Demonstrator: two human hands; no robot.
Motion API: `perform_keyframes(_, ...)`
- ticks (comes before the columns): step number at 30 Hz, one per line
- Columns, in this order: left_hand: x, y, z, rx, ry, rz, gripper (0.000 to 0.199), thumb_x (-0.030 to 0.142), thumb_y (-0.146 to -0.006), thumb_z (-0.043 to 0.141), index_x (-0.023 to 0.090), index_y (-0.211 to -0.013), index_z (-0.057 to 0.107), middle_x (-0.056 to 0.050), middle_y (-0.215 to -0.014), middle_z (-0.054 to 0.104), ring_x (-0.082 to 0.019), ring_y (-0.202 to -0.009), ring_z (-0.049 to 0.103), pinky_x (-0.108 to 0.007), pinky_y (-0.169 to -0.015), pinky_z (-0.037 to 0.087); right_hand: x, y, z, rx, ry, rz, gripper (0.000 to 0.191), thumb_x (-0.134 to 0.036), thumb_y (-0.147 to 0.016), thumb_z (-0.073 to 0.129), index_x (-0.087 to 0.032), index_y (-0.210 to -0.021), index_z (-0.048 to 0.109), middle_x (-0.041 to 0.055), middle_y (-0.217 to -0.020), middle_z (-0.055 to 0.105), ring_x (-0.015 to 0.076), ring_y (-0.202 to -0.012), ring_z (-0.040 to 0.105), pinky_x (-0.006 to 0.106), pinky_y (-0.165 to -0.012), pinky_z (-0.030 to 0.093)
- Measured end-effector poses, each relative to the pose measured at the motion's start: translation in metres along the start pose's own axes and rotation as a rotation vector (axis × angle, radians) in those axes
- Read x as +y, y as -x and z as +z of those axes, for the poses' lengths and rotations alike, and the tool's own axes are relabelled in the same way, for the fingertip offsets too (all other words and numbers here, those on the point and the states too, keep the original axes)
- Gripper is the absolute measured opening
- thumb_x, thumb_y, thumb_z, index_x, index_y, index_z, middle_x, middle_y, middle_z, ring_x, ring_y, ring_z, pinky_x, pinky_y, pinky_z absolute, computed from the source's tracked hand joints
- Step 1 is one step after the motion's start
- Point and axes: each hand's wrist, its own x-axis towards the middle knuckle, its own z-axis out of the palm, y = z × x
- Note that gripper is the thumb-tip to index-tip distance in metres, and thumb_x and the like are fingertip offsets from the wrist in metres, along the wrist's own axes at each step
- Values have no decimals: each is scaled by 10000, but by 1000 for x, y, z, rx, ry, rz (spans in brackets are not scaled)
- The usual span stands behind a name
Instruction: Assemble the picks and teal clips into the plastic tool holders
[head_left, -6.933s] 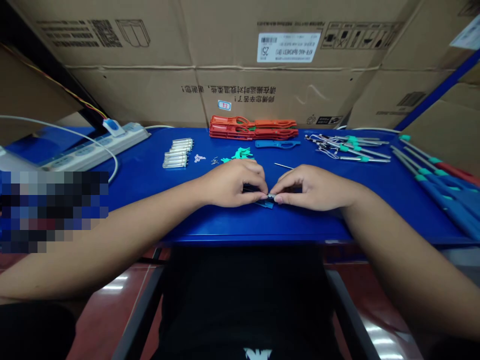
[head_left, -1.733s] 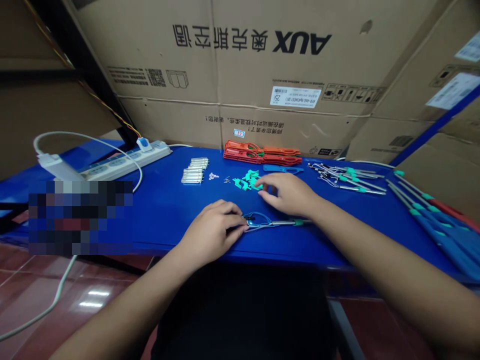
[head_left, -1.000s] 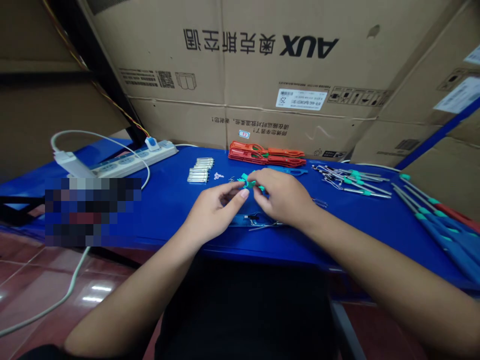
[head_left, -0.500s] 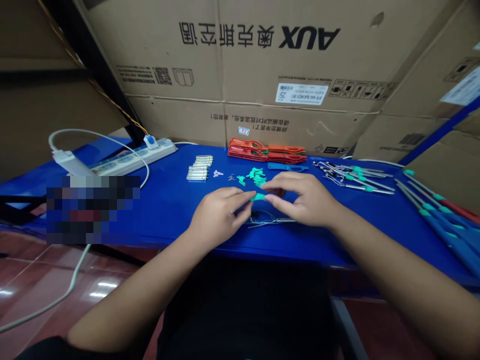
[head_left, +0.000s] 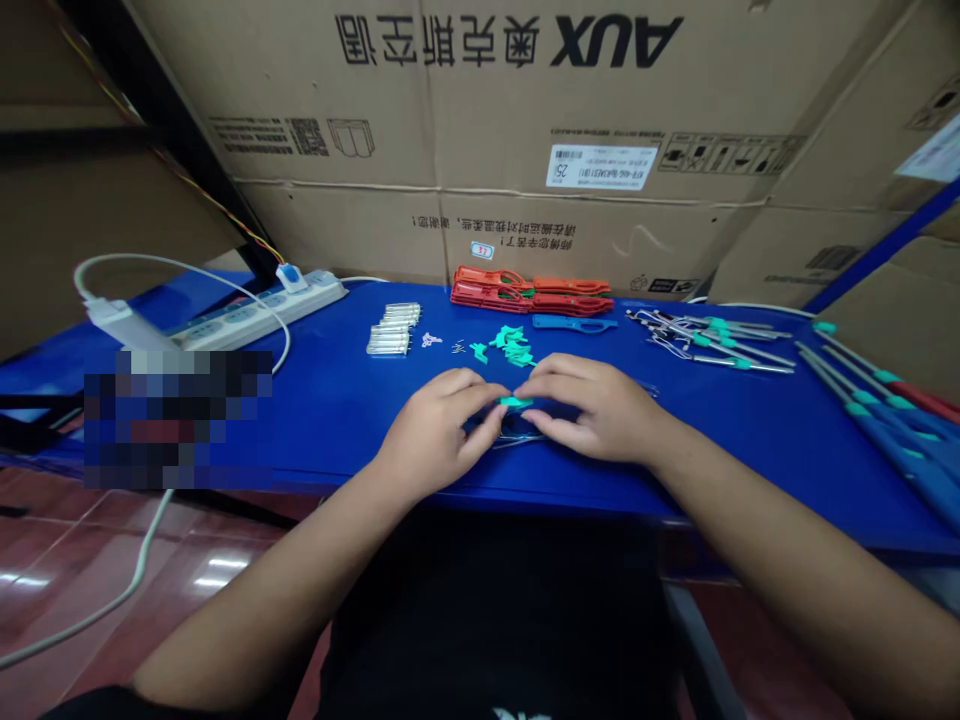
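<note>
My left hand (head_left: pixel 439 425) pinches one end of a small green plastic piece (head_left: pixel 515 402) between thumb and fingers. On the other end are the fingertips of my right hand (head_left: pixel 596 408), its thumb just below. The fingers partly cover the piece. Beneath the hands, on the blue table, lies a part with thin wires (head_left: pixel 517 440), mostly hidden by the right hand. Beyond the fingers is a pile of like green pieces (head_left: pixel 514 345), with a few loose ones (head_left: pixel 480 353) to its left.
Red and orange plastic handles (head_left: pixel 525 290) are stacked at the back, a blue handle (head_left: pixel 576 324) before them. Metal rods with wires (head_left: pixel 720 345) lie right, blue-handled tools (head_left: pixel 892 430) farther right. Clear-and-metal tubes (head_left: pixel 391 330) and a power strip (head_left: pixel 262 312) are left.
The green piece has come slightly lower and turned between my fingers. My right hand has shifted a little left, its thumb lower. The camera view has tilted down slightly.
</note>
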Motion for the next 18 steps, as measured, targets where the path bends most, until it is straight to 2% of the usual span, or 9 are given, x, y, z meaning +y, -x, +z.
perform_keyframes(2, 2, -2, -1, -32, 32, -43, 205, 231, -959, 537, 145, -1064, 690, -66, -961, 700, -169, -878, 662, -308, -821, 545, -1, 0, 2, 27, 54, -54, 169, -250, -937, 586, -185, -1041, 701, 88, -969, 702, 189, -869, 655, 324, -778, 526)
perform_keyframes(4, 3, -4, -2, -59, 91, -96, 198, 227, -965, 529, 149, -1066, 680, -55, -962, 720, -162, -864, 675, -288, -795, 541, -2, -1, 4, 25, 28, -50, 153, -250, -937, 590, -185, -1011, 707, 79, -945, 721, 183, -849, 668, 318, -779, 526)
perform_keyframes(6, 2, -5, -2, -64, 154, -132, 186, 236, -966, 544, 165, -1062, 685, -38, -955, 740, -148, -834, 687, -266, -764, 538, -3, -2, 4, 28, -66, 21, 132, -270, -910, 636, -191, -986, 709, 60, -927, 736, 170, -818, 677, 303, -773, 531)
perform_keyframes(9, -1, -5, -2, -48, 201, -120, 174, 241, -960, 574, 182, -1060, 703, -29, -997, 750, -140, -875, 696, -258, -805, 533, -3, -3, 1, 41, -248, 197, 136, -295, -903, 643, -192, -969, 703, 24, -848, 733, 142, -725, 674, 264, -697, 534)
perform_keyframes(11, -2, -4, -2, -31, 200, -122, 178, 239, -960, 577, 183, -1068, 708, -30, -1004, 749, -139, -886, 694, -257, -817, 530, -2, -2, -1, 53, -299, 251, 143, -288, -915, 622, -185, -983, 695, 23, -840, 727, 136, -705, 668, 257, -671, 532)
perform_keyframes(14, -1, -3, -1, -15, 213, -192, 197, 248, -954, 586, 185, -1101, 700, -29, -986, 747, -137, -850, 692, -254, -788, 530, 0, -1, -3, 46, -260, 182, 152, -279, -876, 672, -189, -996, 698, 34, -886, 718, 141, -733, 658, 274, -706, 536)
perform_keyframes(18, -1, -3, -1, -40, 355, -280, 171, 259, -948, 593, 190, -1077, 682, -21, -968, 747, -135, -831, 697, -246, -776, 530, -2, -2, -2, 27, -241, 130, 143, -233, -868, 674, -199, -1004, 701, 24, -896, 721, 130, -746, 654, 262, -721, 530)
